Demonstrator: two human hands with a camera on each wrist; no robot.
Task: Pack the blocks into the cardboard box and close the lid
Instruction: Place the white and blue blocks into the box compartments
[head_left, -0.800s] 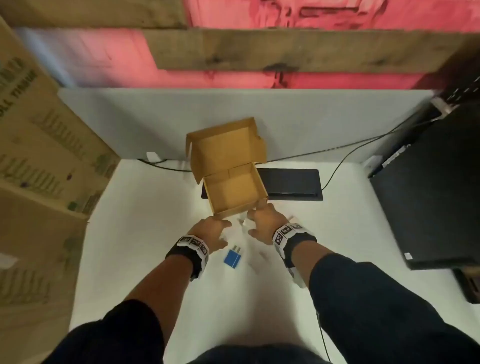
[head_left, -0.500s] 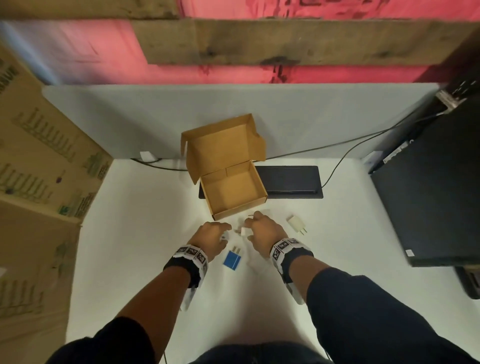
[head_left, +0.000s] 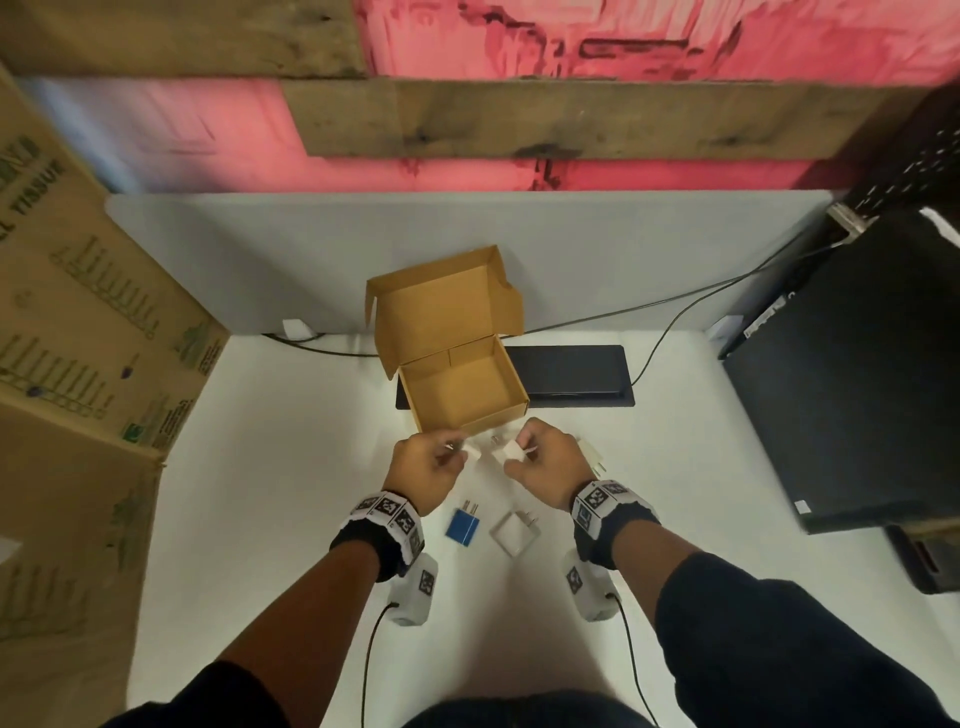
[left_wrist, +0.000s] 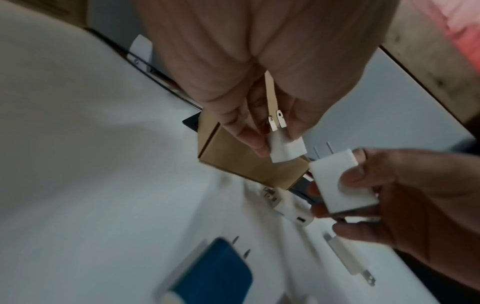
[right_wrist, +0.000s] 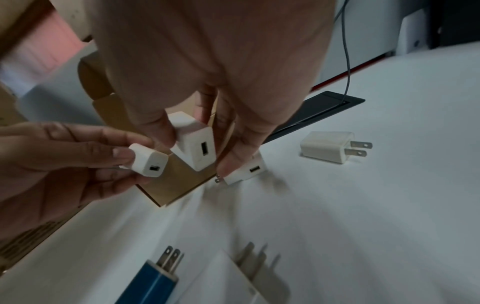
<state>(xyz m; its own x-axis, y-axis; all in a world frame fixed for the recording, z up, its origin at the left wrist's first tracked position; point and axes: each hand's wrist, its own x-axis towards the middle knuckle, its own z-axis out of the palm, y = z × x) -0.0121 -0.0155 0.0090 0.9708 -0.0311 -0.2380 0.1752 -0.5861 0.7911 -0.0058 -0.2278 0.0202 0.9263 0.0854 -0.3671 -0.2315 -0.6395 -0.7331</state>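
The cardboard box (head_left: 511, 384) stands open and empty at the table's middle, lid raised behind it. Just in front of it, my left hand (head_left: 457, 453) pinches a small white plug block (left_wrist: 285, 150) above the table. Beside it, my right hand (head_left: 519, 448) grips a larger white block (right_wrist: 193, 142) between thumb and fingers. The two held blocks nearly touch. On the table lie a blue block (head_left: 462, 526), a flat white block (head_left: 514, 535), a white block (right_wrist: 245, 171) under my right fingers, and another white block (right_wrist: 327, 147) to the right.
A black slab (head_left: 571, 376) lies behind and right of the box, with a cable (head_left: 675, 312) running to a black case (head_left: 852, 374) at the right edge. A large printed carton (head_left: 78, 338) walls the left side. A grey panel backs the table.
Both hands were low on the table at the blocks; now each is raised a little with a white block in its fingers, close together in front of the box.
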